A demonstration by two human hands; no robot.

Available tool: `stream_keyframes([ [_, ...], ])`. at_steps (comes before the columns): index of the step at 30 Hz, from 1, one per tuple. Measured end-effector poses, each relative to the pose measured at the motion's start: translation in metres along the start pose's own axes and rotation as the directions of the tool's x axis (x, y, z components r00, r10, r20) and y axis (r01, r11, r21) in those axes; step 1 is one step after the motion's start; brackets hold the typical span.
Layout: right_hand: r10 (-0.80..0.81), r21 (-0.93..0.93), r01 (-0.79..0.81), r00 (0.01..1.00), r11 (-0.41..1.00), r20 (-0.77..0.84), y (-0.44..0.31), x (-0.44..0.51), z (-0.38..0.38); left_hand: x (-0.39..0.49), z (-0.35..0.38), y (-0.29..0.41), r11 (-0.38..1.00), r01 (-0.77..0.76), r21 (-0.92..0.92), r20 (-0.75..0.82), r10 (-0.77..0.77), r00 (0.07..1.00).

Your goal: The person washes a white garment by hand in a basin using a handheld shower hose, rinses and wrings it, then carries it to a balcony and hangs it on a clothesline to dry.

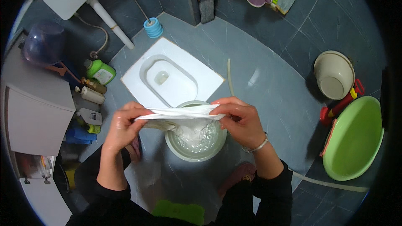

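Observation:
A wet white cloth (185, 113) is stretched level between my two hands. My left hand (125, 125) pinches its left end between thumb and fingers, and my right hand (238, 117) grips the right end the same way. Below the stretched edge the cloth hangs down into a pale round basin (196, 157). Clear, rippled water (204, 142) fills part of the basin around the cloth's lower folds. What the garment or cloth is cannot be told. A bracelet circles my right wrist.
Beyond the basin lies a white squat toilet (204, 80). A blue toilet brush holder (153, 28) stands behind it. Several bottles, including a green jug (101, 72), line the left. At right are a beige bucket (334, 75) and a tilted green basin (355, 141). A green stool (178, 212) is below.

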State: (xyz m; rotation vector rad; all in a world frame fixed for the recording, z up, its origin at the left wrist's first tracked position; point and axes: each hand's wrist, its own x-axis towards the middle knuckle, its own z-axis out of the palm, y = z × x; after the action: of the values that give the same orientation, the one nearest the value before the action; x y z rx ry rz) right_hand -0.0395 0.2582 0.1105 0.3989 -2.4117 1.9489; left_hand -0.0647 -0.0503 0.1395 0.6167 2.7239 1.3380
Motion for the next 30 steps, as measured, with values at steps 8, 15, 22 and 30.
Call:
stream_keyframes([
  [8,-0.381,-0.043,0.378,0.917,0.925,-0.121,-0.041,0.000,0.009,-0.007,-0.011,0.003,0.896,-0.219,-0.386,-0.158,0.170,0.973],
  [15,0.158,-0.663,0.023,0.964,0.748,0.212,0.161,-0.029,0.096,-0.036,0.153,-0.133,0.952,0.184,0.244,0.348,-0.264,0.900],
  [22,0.702,-0.932,0.094,0.632,0.351,0.328,0.234,-0.056,0.133,-0.063,0.221,-0.203,0.713,-0.128,0.690,0.471,-0.308,0.827],
  [30,0.259,-0.798,0.071,0.926,0.598,0.276,0.004,-0.014,-0.006,0.013,0.025,-0.059,0.881,-0.122,0.458,0.519,-0.154,0.841],
])
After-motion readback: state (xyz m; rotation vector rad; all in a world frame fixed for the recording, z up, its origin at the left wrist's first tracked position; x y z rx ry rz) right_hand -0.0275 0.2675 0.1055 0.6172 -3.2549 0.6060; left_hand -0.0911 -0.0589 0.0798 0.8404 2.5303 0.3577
